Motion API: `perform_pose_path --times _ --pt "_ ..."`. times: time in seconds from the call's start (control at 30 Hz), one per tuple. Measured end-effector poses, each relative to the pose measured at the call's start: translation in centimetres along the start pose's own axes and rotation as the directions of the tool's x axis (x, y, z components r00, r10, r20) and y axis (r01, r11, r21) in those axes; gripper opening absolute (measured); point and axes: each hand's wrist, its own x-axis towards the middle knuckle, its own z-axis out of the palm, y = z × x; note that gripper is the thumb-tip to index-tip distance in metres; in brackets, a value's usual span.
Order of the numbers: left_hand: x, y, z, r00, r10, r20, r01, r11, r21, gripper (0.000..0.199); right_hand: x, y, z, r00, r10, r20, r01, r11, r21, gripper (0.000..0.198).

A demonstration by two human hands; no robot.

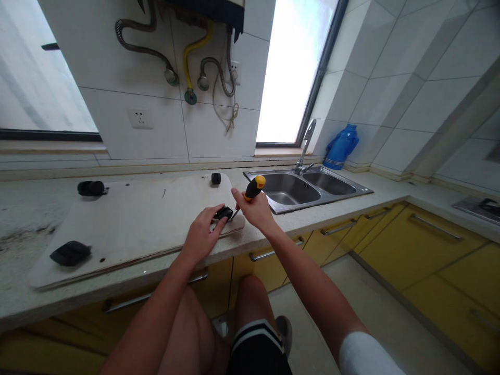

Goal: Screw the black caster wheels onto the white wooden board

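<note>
My right hand point(255, 209) is wrapped round a screwdriver point(254, 187) with a black and yellow handle. Its thin shaft slants down to the base of a black caster point(224, 213) at the near right corner of a white board point(148, 219). The tip is too small to make out. With thumb and fingers, my left hand point(203, 233) grips that caster against the board. Three more black casters sit near the other corners: far right point(216, 178), far left point(91, 188) and near left point(71, 253).
The board lies on a pale countertop point(19, 208) along its front edge. A double steel sink point(287, 188) with a faucet point(307, 146) is to the right, and a blue thermos jug point(341, 147) stands behind it. Yellow cabinets point(441, 250) with bar handles are below.
</note>
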Motion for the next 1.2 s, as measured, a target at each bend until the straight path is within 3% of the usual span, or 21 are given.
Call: perform_pose_path --times 0.6,1.2 --pt "0.02 -0.03 0.06 0.997 -0.075 -0.002 0.075 0.997 -0.002 0.043 -0.21 -0.17 0.08 1.0 -0.017 0.015 0.018 0.999 -0.038 0.061" --pt "0.05 -0.17 -0.07 0.999 -0.035 0.02 0.035 0.999 0.012 0.041 -0.49 -0.74 0.25 1.0 -0.023 0.014 0.025 0.993 -0.111 0.061"
